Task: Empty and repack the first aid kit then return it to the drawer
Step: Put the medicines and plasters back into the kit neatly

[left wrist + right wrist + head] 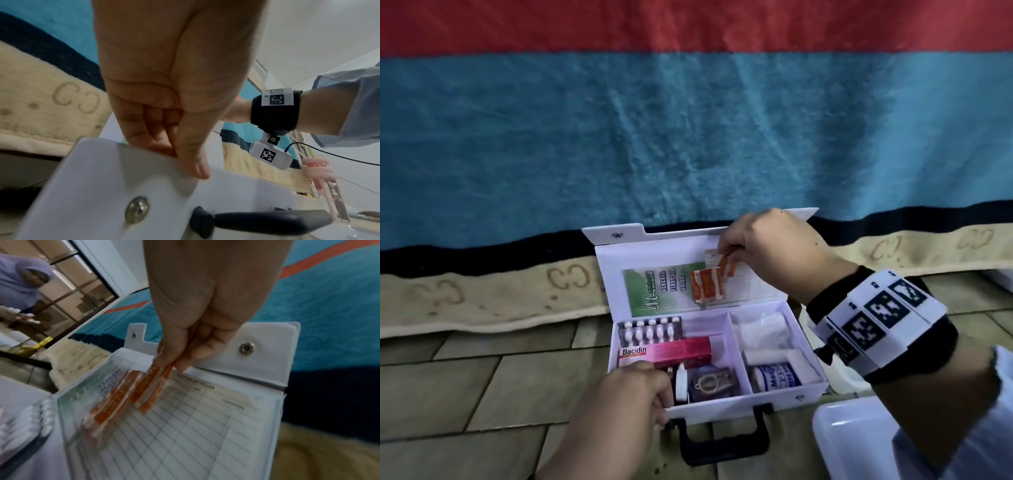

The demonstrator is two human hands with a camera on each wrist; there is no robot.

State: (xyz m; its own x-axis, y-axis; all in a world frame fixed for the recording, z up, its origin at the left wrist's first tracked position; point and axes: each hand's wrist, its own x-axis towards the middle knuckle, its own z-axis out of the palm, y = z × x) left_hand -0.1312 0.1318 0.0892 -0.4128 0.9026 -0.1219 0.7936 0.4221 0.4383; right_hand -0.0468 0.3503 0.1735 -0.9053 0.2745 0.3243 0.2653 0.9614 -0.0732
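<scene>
The white first aid kit (774,399) lies open on the tiled floor, its lid (664,245) leaning back against a blanket. My left hand (654,394) grips the kit's front wall (144,186) near the black handle (722,442). My right hand (760,240) pinches orange plaster strips (727,263) at the top of the lid's clear pocket (185,426); more orange strips (707,284) sit in that pocket beside a green guide card (654,291). Inside lie a pill blister (650,330), a pink Bacidin box (667,351), gauze (763,329) and a bandage roll (777,375).
A blue, red and cream blanket (688,137) hangs just behind the kit. A white plastic container (852,442) sits at the lower right beside my right forearm. Tiled floor (465,394) spreads to the left. Another person (22,280) shows far off in the right wrist view.
</scene>
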